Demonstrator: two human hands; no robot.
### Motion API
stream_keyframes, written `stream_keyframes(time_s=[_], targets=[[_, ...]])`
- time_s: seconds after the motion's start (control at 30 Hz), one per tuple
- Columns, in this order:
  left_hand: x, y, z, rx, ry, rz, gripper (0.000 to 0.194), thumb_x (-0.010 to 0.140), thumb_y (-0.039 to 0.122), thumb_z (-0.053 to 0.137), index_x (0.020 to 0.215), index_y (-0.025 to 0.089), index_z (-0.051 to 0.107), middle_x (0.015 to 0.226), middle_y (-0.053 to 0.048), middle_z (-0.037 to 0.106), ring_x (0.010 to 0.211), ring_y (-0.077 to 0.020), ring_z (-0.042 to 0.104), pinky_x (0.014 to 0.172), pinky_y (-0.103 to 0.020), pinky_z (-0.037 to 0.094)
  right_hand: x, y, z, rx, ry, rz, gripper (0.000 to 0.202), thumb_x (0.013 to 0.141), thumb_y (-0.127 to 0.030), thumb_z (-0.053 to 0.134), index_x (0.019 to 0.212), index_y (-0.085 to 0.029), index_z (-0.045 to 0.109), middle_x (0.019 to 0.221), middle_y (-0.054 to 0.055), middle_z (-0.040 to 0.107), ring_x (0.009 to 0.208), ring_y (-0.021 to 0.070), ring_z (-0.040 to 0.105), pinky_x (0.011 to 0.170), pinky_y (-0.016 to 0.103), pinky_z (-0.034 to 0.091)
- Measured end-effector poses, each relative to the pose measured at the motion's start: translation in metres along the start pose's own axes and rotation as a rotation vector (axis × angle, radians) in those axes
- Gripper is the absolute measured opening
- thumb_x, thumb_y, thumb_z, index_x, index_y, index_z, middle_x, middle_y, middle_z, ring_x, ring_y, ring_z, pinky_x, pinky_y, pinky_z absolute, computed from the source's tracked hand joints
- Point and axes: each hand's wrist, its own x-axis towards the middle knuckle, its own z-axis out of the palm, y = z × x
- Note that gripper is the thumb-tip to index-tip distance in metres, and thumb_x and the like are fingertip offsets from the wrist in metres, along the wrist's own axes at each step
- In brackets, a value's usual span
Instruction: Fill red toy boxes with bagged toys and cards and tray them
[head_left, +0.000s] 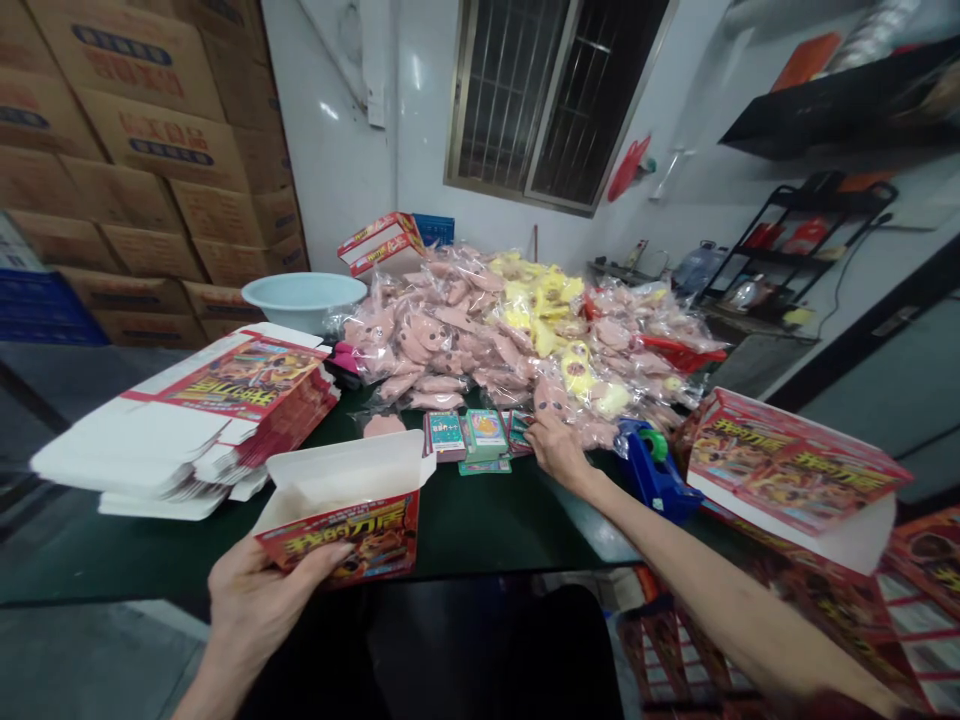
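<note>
My left hand [262, 590] grips an open red cardboard box [360, 535], thumb on its printed front and white flap raised at the back. My right hand [559, 452] reaches forward to the small card stacks. Its fingers are bent together at the edge of the rightmost cards [517, 428], pinching there. Beside these stand a stack of cards with a yellow picture [486, 430] and a stack with a teal top card [446, 432]. One loose card [484, 467] lies in front. Just behind is a heap of bagged pink plush toys [442, 340].
Flattened red and white boxes [247, 390] are piled at left, near a pale blue basin [304, 295]. Yellow bagged toys [536, 295] lie on the heap. A blue tape dispenser [660, 480] and a folded red box [795, 460] stand at right. Cartons [150, 130] line the wall.
</note>
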Motion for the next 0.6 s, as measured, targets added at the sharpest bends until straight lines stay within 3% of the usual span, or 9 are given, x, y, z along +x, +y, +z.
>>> stream_keyframes(time_s=[0.1,0.2,0.3,0.4,0.5,0.6], targets=[[0.0,0.005,0.0,0.004,0.024,0.033,0.015,0.055,0.028,0.076,0.059,0.018,0.067,0.051,0.002,0.068,0.04,-0.0143,0.06,0.038,-0.02,0.051,0.002,0.007,-0.002,0.045,0.115,0.04,0.026,0.088,-0.021,0.046,0.063,-0.017,0.053,0.068,0.005,0.054,0.065,0.0168,0.051,0.059,0.027,0.042],[-0.003,0.01,0.005,-0.025,0.008,0.053,0.019,0.054,0.031,0.077,0.062,0.016,0.068,0.055,0.001,0.069,0.043,-0.0148,0.061,0.043,-0.021,0.053,0.009,0.013,-0.021,0.087,0.258,0.098,0.028,0.09,-0.028,0.043,0.065,-0.019,0.049,0.063,0.003,0.05,0.059,0.0156,0.049,0.056,0.027,0.042],[-0.006,0.017,0.015,-0.073,-0.061,0.024,0.026,0.053,0.034,0.079,0.068,0.015,0.069,0.059,0.0,0.07,0.047,-0.0159,0.062,0.047,-0.022,0.054,0.018,0.0,-0.069,0.158,0.445,0.18,0.014,0.091,-0.029,0.042,0.09,-0.018,0.051,0.073,0.003,0.054,0.063,0.0165,0.053,0.057,0.029,0.044],[-0.008,0.024,0.027,-0.161,-0.159,-0.037,0.03,0.054,0.034,0.079,0.076,0.014,0.071,0.065,-0.002,0.071,0.053,-0.0172,0.064,0.048,-0.022,0.054,0.021,-0.042,-0.134,0.479,0.697,0.272,0.034,0.082,-0.028,0.061,0.113,-0.023,0.047,0.095,0.006,0.059,0.074,0.0165,0.06,0.059,0.029,0.049],[-0.009,0.032,0.036,-0.248,-0.202,-0.079,0.035,0.054,0.032,0.079,0.082,0.013,0.071,0.072,-0.005,0.072,0.058,-0.0185,0.066,0.052,-0.023,0.055,0.019,-0.094,-0.179,0.766,0.614,0.177,0.02,0.081,-0.017,0.062,0.099,-0.025,0.058,0.083,0.003,0.064,0.069,0.0155,0.062,0.058,0.028,0.052],[-0.01,0.036,0.039,-0.274,-0.206,-0.087,0.042,0.05,0.032,0.081,0.086,0.013,0.071,0.072,-0.004,0.072,0.06,-0.0182,0.066,0.054,-0.022,0.056,0.019,-0.128,-0.182,0.742,0.396,-0.107,0.019,0.082,-0.013,0.06,0.094,-0.027,0.061,0.076,0.001,0.066,0.07,0.0169,0.065,0.062,0.03,0.055]])
